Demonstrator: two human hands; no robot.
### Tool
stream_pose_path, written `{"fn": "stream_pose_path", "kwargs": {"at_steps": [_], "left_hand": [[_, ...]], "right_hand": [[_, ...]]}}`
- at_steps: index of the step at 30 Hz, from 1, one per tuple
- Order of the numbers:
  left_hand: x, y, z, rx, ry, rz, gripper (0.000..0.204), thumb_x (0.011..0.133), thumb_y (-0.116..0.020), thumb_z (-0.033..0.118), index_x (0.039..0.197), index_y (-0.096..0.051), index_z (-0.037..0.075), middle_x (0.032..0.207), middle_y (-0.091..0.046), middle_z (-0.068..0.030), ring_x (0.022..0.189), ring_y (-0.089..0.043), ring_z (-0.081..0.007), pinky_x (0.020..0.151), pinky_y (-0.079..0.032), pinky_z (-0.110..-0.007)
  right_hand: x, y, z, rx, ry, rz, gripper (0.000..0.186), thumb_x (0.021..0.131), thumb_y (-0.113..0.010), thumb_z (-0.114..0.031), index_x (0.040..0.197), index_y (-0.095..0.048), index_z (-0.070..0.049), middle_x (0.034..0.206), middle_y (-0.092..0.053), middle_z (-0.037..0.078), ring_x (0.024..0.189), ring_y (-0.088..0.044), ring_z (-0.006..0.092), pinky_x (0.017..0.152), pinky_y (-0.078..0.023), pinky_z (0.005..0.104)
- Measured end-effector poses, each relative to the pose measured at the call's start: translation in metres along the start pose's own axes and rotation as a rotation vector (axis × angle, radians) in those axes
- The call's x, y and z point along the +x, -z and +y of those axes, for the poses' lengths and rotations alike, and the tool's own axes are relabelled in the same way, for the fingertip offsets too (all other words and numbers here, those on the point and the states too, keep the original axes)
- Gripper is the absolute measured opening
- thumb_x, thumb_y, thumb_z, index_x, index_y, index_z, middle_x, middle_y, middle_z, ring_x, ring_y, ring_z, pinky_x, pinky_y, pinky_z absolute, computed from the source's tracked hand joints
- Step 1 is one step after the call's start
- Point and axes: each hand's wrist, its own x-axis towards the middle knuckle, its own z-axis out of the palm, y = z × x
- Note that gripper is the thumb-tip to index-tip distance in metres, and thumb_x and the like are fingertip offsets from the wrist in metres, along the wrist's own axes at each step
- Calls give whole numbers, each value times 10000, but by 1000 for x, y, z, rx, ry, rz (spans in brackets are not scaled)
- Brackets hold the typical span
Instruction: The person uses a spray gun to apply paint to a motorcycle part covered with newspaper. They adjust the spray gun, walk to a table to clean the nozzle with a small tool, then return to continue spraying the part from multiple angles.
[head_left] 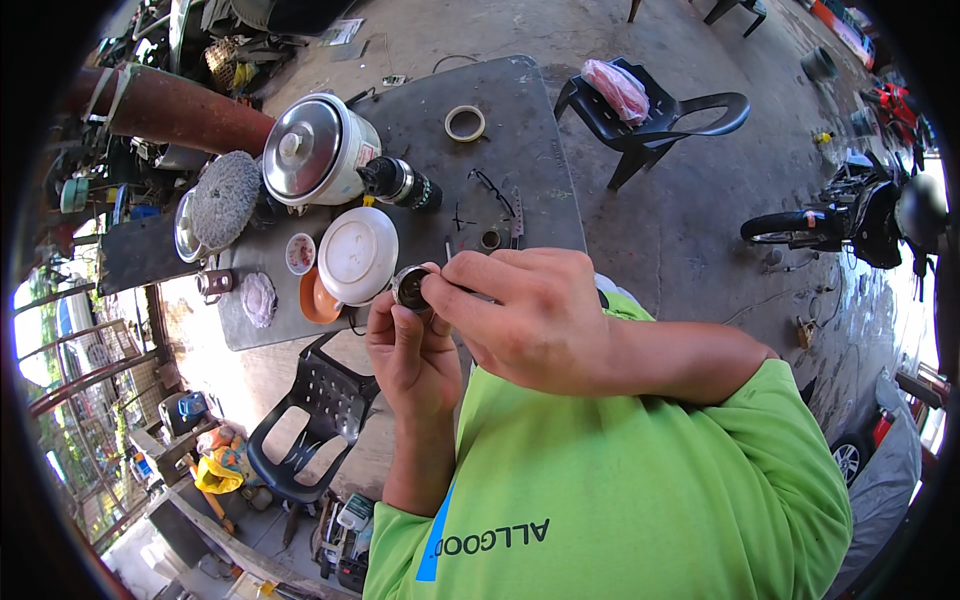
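Note:
My left hand point(415, 355) is raised over the near side of the table, its thumb and fingers closed round a small round metal part point(408, 291) with a dark hollow inside. My right hand point(535, 315) reaches across from the right, fingers bent and pinched at the part's opening. A thin dark edge shows beneath its fingers, but I cannot make out what they grip. Just beyond my hands, a small dark ring point(490, 240) lies on the grey table point(420, 120), near a narrow flat strip point(517, 215) and dark-framed eyeglasses point(490, 188).
Left of my hands are a white plate point(357, 256), an orange bowl point(318, 302) and a small cup point(300, 254). Beyond stand a black bottle point(410, 187), a rice cooker point(318, 150) and a tape roll point(465, 123). Black chairs point(315, 420) flank the table; a motorcycle point(860, 215) stands right.

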Motion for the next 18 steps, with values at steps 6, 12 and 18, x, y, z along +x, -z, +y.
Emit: {"fn": "stream_pose_path", "kwargs": {"at_steps": [6, 12, 18], "left_hand": [[2, -1, -4, -40, 31, -4, 221, 1027, -626, 119, 1175, -610, -45, 1178, -699, -210, 1058, -721, -268, 911, -628, -361], [2, -2, -5, -20, 48, 12, 202, 1028, -620, 93, 1177, -616, -42, 1154, -708, -186, 1034, -724, -251, 915, -623, -357], [2, 3, -11, -15, 55, 14, 185, 1026, -621, 88, 1163, -625, -37, 1138, -712, -176, 1021, -725, -238, 923, -620, -358]], "right_hand": [[8, 17, 1, -98, 23, -140, 145, 699, -690, -163, 816, -666, -81, 833, -592, 17, 686, -645, 177, 580, -511, 335], [12, 25, 0, -133, 40, -183, 113, 685, -701, -159, 744, -679, -66, 790, -591, 32, 667, -638, 181, 566, -493, 333], [9, 22, 2, -144, 24, -186, 107, 694, -702, -160, 748, -681, -71, 788, -592, 26, 654, -639, 180, 559, -494, 329]]}}
